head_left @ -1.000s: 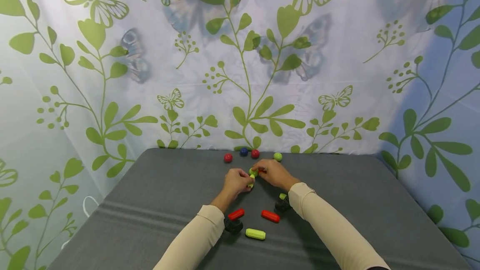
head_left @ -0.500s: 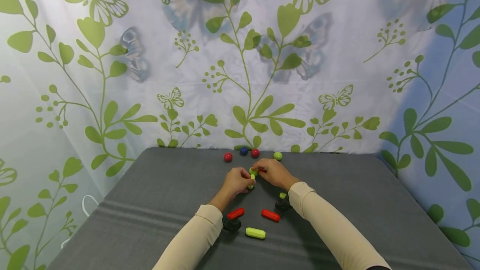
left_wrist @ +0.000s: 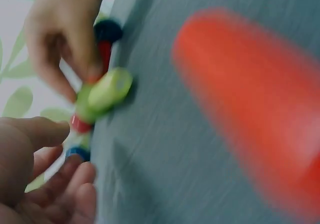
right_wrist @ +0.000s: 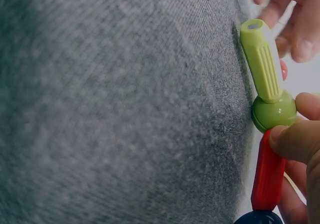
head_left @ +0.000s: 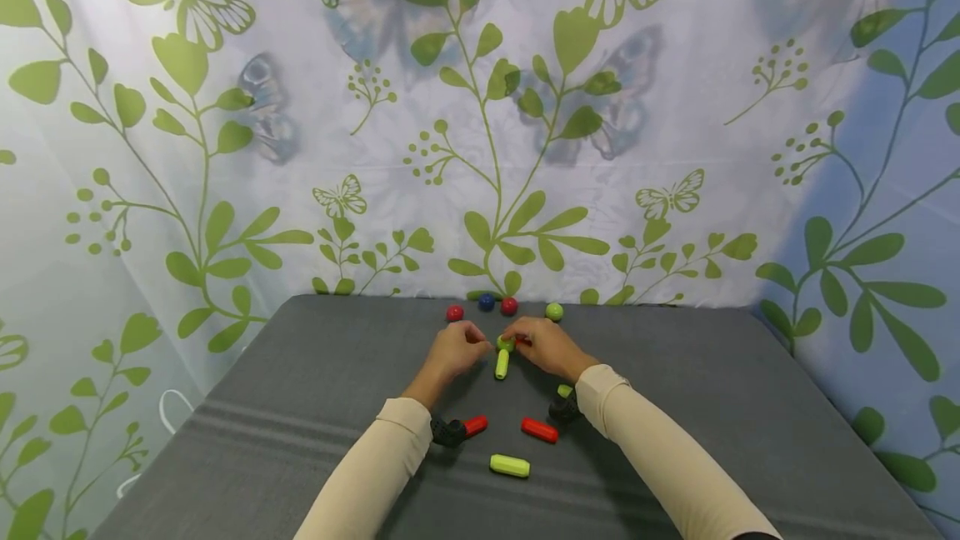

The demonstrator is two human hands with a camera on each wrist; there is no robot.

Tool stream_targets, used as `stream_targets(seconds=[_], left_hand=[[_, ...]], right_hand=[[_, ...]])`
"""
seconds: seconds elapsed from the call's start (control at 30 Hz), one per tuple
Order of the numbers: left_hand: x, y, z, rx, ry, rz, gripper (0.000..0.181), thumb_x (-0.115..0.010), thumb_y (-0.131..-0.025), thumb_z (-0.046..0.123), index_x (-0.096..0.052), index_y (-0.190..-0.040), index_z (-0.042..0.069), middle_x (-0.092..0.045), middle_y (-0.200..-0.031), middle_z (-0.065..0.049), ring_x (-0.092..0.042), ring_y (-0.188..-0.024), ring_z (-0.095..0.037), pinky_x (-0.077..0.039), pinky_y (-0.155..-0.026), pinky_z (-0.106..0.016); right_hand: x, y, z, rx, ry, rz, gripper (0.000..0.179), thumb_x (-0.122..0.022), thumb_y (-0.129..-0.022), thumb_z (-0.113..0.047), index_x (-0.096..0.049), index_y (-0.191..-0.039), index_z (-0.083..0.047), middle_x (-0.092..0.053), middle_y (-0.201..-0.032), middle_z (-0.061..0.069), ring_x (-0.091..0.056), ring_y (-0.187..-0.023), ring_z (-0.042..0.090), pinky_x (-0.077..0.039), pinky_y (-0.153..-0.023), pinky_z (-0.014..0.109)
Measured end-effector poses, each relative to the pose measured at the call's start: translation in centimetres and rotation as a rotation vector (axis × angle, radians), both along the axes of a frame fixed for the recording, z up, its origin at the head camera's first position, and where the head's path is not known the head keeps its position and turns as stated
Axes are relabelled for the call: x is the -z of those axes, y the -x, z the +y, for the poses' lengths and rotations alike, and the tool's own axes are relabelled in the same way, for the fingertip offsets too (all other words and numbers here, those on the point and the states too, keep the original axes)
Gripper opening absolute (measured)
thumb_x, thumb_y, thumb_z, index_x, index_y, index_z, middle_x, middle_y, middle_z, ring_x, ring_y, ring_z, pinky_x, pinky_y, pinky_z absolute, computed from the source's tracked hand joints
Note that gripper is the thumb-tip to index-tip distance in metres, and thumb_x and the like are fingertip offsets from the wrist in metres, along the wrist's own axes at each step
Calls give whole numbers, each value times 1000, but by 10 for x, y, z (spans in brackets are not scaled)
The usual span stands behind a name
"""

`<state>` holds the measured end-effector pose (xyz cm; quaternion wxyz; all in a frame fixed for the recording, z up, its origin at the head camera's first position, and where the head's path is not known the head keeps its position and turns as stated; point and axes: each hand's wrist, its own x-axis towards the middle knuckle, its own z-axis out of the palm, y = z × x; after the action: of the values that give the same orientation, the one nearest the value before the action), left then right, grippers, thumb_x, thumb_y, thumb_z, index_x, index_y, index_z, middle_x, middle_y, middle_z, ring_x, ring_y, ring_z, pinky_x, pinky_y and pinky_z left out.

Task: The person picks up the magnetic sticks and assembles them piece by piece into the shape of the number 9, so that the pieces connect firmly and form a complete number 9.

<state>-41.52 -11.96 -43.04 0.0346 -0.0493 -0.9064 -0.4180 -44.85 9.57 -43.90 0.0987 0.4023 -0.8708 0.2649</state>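
My right hand (head_left: 549,345) pinches a green ball (right_wrist: 274,110) between thumb and finger, in the middle of a joined chain. From that ball a yellow-green rod (head_left: 502,364) points towards me. A red rod (right_wrist: 269,176) meets its other side, with a dark blue ball (right_wrist: 257,218) at that rod's far end; in the head view the right hand mostly hides this part. Just left of the chain, my left hand (head_left: 453,352) is apart from it. Its fingers (left_wrist: 55,131) are loosely bent and hold nothing.
At the grey table's (head_left: 315,373) back edge lie a red ball (head_left: 455,312), a blue ball (head_left: 486,302), another red ball (head_left: 509,306) and a green ball (head_left: 553,312). Nearer are two red rods (head_left: 540,430) and a yellow-green rod (head_left: 509,466). A yellow-green piece (head_left: 564,391) is partly hidden beside the right wrist.
My left hand has let go of the yellow-green rod and moved left, away from it. The rod stays joined to the green ball. My right hand keeps its pinch in place.
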Motion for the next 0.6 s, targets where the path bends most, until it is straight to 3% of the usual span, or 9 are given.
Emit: stream_targets(seconds=[0.07,0.2,0.4,0.6], left_hand=[[-4,10,-12,-28,64,77,12,-77,-91,17,-70,-98,9,-69,-96,-6,-65,-82,-22,-54,-70,-39],[-8,31,-35,-43,111,185,24,-76,-92,12,-69,-114,5,-66,-113,-12,-62,-102,-29,-52,-86,-46],[-2,53,-56,20,208,245,35,-77,-91,9,-68,-125,6,-59,-127,-13,-56,-116,-32,-45,-98,-49],[5,61,-54,56,245,275,33,-77,-91,9,-70,-123,6,-58,-132,-15,-54,-123,-36,-43,-102,-52]], right_hand=[[1,0,0,7,2,0,24,-69,-93,5,-74,-112,-8,-70,-112,5,-67,-100,20,-55,-84,37],[3,-1,1,13,12,-14,24,-69,-93,5,-74,-112,-8,-70,-112,5,-66,-100,20,-55,-84,37],[6,0,3,-11,22,-14,25,-68,-92,7,-74,-113,-7,-70,-112,6,-66,-100,20,-55,-83,37],[8,1,3,-15,43,-18,25,-68,-94,5,-74,-113,-9,-70,-114,3,-66,-104,20,-54,-85,36]])
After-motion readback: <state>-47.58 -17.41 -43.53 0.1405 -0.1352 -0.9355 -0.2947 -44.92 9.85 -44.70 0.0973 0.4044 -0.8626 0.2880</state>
